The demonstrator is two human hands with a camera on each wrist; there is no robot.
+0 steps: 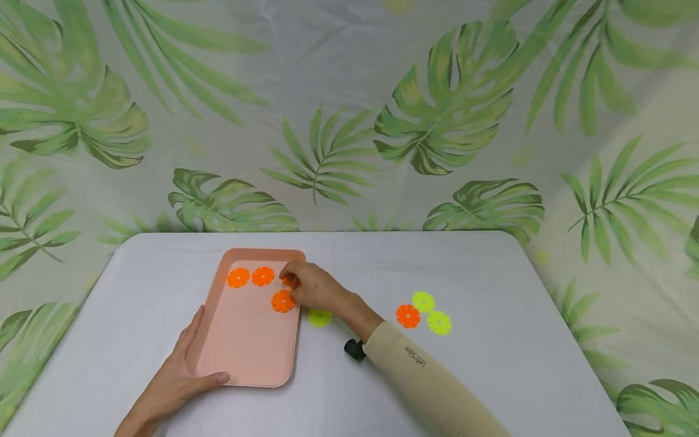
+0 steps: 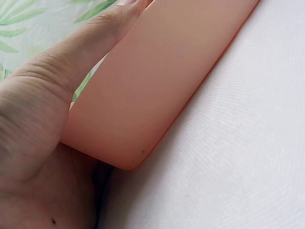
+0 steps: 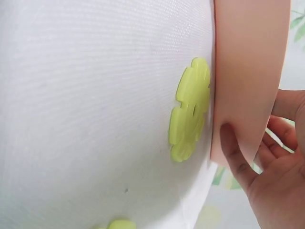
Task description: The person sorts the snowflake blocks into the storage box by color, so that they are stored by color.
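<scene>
A pink tray [image 1: 248, 358] lies on the white table [image 1: 491, 364]. My left hand [image 1: 203, 349] grips its near left corner, thumb on the near rim; the left wrist view shows the tray wall [image 2: 157, 86] against that palm [image 2: 38, 143]. Three orange flower discs [image 1: 238, 277] [image 1: 263, 276] [image 1: 282, 301] lie in the tray. Reaching over the tray's right rim, my right hand [image 1: 286, 279] pinches another orange disc [image 1: 288, 281], mostly hidden by the fingers. A yellow-green disc [image 1: 319, 317] [image 3: 190, 109] lies on the table against the tray's right wall [image 3: 248, 71].
On the table to the right lie an orange disc [image 1: 408, 315] and two yellow-green discs [image 1: 423, 301] [image 1: 439, 323]. A leaf-print cloth [image 1: 349, 121] hangs behind and around the table. A black wrist camera [image 1: 354, 349] sits under my right sleeve.
</scene>
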